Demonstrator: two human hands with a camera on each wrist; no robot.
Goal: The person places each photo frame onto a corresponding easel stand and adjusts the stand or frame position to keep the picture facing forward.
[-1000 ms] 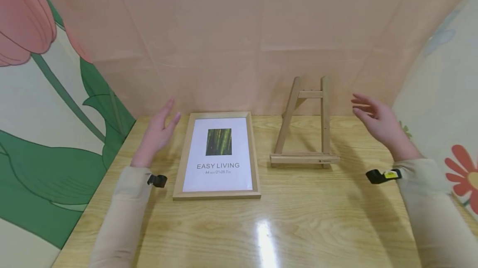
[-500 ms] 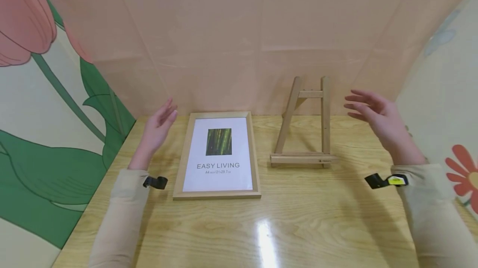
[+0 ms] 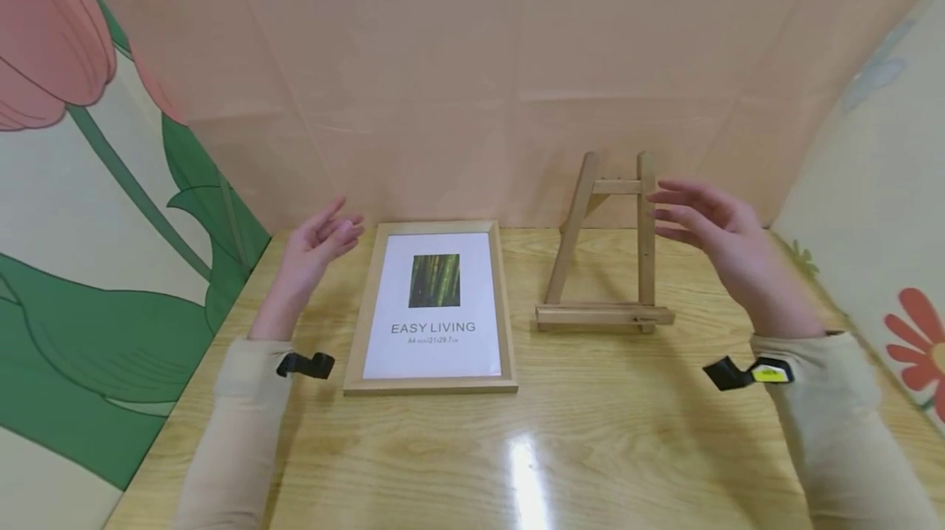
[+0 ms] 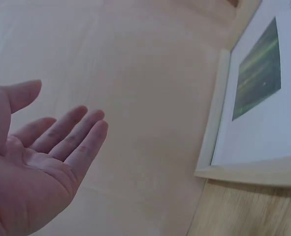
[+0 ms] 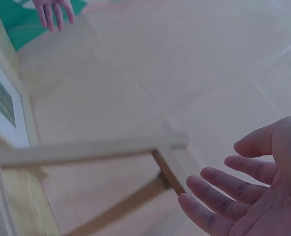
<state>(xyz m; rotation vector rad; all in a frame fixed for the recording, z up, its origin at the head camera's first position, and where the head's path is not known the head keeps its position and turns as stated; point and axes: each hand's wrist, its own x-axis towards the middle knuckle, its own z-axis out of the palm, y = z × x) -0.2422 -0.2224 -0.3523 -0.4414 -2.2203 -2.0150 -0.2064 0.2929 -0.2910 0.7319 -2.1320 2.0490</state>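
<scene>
A light wooden picture frame (image 3: 504,308) lies face up on the table, its white sheet printed "EASY LIVING" under a small green picture. To its right stands a small wooden easel (image 3: 605,315), with a ledge across its front legs. My left hand (image 3: 306,263) hovers left of the frame, palm turned inward and fingers loosely extended, holding nothing. My right hand (image 3: 727,247) is at the easel's right side, and its fingertips overlap the right leg in the head view. In the right wrist view, its relaxed fingers (image 5: 219,196) hold nothing beside the easel's upper end.
The wood-grain table (image 3: 413,456) ends at a pink cloth backdrop (image 3: 413,87) close behind the frame and easel. Panels with painted flowers (image 3: 915,341) flank it on both sides. A black wrist camera (image 3: 306,364) sits on each sleeve cuff.
My right hand has moved left, from well beside the easel to its right leg. My left hand has shifted only slightly, its fingers pointing more to the right. Frame and easel have stayed in place.
</scene>
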